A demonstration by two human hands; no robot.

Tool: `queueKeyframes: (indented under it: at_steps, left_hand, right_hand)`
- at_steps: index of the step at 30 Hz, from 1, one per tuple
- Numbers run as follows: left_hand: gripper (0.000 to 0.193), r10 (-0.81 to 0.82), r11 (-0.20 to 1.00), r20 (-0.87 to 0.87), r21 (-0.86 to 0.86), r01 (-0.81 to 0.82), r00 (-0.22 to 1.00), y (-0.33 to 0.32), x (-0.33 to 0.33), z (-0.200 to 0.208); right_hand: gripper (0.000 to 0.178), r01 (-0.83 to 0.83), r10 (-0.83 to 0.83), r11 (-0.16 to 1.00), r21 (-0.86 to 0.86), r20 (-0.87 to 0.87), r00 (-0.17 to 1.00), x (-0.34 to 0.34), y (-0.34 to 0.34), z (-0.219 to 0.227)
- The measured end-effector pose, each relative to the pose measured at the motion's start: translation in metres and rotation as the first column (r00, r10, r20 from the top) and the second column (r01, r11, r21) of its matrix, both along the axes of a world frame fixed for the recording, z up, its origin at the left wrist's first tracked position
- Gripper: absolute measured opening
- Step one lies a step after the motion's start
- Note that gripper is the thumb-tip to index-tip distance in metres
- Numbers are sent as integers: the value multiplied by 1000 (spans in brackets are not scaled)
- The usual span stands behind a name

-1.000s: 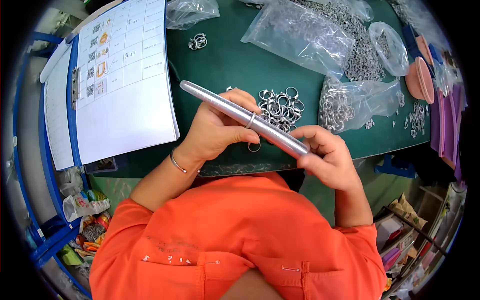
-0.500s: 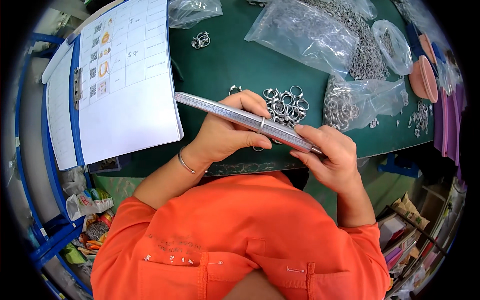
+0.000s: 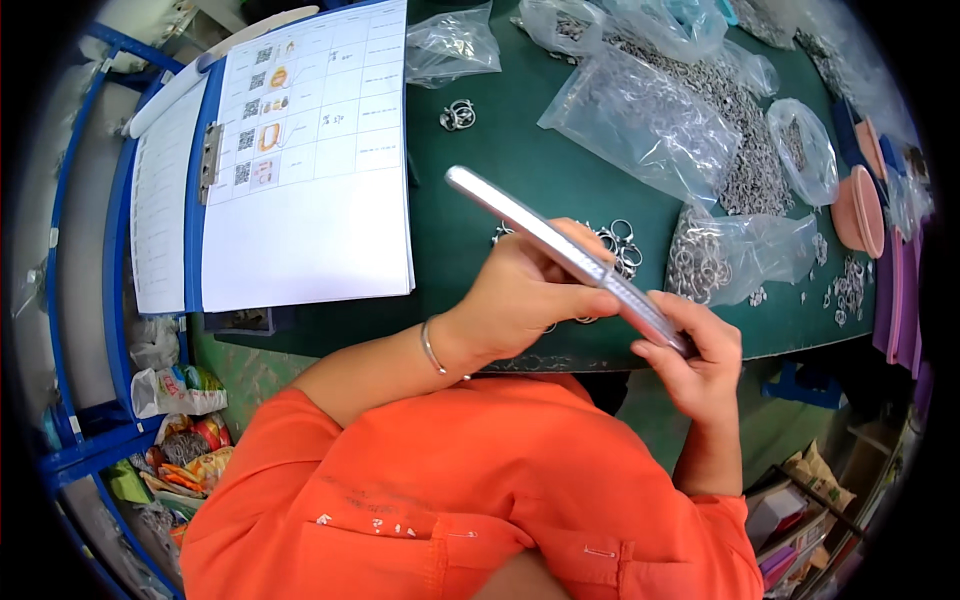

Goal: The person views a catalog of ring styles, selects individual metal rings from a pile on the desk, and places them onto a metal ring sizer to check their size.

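Note:
A silver ring mandrel [image 3: 530, 228], a tapered stick with scale marks, slants across in front of me. Its thin end points to the far left. My right hand [image 3: 700, 360] grips the thick near end between thumb and fingers. Around the middle of the stick, my left hand [image 3: 530, 295] pinches a ring [image 3: 606, 276] that is threaded on it; the fingers mostly hide this ring. Behind the hands lies a pile of silver rings [image 3: 624, 245], partly covered by the left hand and the mandrel.
A clipboard with printed sheets [image 3: 310, 240] lies at the left. A few rings [image 3: 458, 115] sit beyond it. Clear bags [image 3: 640, 120], a bag of rings [image 3: 700, 262] and heaped small metal parts [image 3: 755, 165] fill the far right, near a pink container [image 3: 858, 212]. A blue rack [image 3: 120, 250] stands left.
The mandrel has turned to a steeper slant, its marked face now angled away and blurred. Both hands have shifted right and nearer to me in view, as the whole scene shifted.

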State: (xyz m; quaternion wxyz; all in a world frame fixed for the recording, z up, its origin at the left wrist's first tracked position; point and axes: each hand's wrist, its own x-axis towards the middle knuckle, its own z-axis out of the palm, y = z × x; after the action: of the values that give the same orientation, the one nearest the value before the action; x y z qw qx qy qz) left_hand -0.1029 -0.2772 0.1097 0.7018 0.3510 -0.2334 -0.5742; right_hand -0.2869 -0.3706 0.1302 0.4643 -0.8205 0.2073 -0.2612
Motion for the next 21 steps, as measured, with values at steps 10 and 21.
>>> queueKeyframes:
  at_steps: [10,21]
  left_hand:
    - [16,95,899,992,-119,-421,-77,-36,87,48]
    - [41,-765,579,609,511,-635,-208,-99,138,16]
  right_hand:
    - [43,233,-244,850,472,-37,969,-62,-15,-13]
    - [42,185,-205,906,381,11,979,-57,-4,-16]
